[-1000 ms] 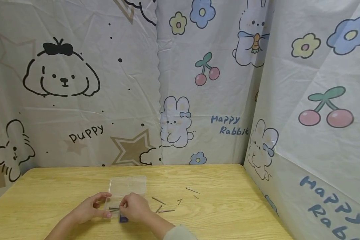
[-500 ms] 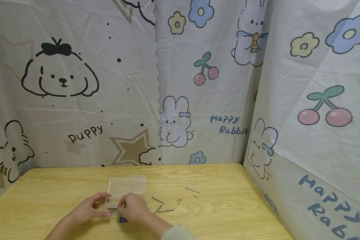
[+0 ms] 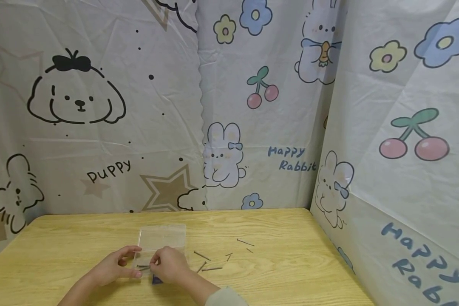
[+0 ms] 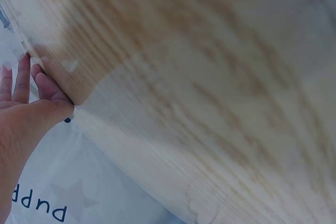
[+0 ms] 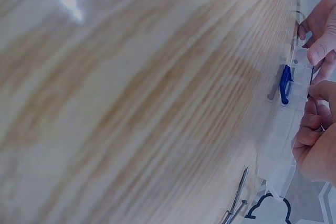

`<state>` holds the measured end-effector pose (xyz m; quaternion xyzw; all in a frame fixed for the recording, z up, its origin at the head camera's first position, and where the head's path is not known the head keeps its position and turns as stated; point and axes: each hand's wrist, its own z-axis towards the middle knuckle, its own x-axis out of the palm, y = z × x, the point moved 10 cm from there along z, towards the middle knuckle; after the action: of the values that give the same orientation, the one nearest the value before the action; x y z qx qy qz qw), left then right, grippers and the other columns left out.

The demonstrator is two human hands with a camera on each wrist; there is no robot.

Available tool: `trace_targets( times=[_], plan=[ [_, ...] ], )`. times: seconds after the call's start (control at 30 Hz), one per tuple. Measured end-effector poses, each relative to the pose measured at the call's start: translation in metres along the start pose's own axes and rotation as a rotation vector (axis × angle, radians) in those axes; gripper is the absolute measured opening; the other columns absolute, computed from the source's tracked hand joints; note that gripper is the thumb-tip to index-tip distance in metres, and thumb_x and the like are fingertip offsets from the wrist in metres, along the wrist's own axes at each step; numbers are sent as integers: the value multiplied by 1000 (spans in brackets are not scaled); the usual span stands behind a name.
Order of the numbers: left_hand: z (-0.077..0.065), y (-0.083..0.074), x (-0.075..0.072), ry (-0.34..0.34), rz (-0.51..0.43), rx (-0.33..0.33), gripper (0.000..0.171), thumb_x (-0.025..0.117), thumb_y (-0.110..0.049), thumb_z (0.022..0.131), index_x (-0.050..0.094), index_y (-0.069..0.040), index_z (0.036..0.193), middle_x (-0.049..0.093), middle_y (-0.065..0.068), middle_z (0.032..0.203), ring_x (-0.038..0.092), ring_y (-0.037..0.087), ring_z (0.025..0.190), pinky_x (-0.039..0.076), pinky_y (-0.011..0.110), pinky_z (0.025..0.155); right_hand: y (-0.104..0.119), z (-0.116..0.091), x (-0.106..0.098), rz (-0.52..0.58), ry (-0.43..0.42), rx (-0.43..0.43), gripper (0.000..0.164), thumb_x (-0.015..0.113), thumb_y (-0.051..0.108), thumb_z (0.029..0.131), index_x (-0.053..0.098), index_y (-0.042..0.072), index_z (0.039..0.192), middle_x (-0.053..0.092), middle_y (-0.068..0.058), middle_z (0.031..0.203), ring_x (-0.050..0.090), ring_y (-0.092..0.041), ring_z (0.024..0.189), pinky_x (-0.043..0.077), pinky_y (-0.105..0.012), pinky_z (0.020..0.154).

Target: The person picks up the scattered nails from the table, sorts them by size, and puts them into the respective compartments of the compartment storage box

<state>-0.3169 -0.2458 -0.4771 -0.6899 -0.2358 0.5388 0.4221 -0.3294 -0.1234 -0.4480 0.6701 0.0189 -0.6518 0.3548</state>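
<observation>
Left hand (image 3: 116, 265): fingers gripping box (image 3: 162, 236), 9 o'clock edge.
Right hand (image 3: 171, 263): fingers apparently pinching nail (image 3: 143, 267).
Nail step: likely stowing; next wants release.

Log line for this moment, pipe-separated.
left hand: holds open box | right hand: pinches nails at box | loose nails: on table, right of box

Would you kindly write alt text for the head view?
A person's left hand holds an open, clear plastic box while the right hand appears to pinch grey metal nails over it. Loose nails lie to the right on a yellow wooden table, before pale cloth printed with cartoon animals.
</observation>
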Motion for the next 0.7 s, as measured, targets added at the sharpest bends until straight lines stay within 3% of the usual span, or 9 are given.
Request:
trace_targets(
  times=[0.27,0.7],
  plan=[
    [2,3,0,-1,-6,2,71,73,-24,81,38,4,136,45,32,132,47,39,113,45,52,89,-1,1,0,4,11,15,11,63,24,85,70,23,77,45,14,57,39,0,48,33,-15,43],
    [1,4,0,-3,-8,-7,70,72,-24,82,37,4,136,44,32,134,44,45,118,43,55,91,3,2,1,10,5,-14,12,63,25,86,72,24,79,45,15,54,39,0,47,32,-15,42]
  ],
)
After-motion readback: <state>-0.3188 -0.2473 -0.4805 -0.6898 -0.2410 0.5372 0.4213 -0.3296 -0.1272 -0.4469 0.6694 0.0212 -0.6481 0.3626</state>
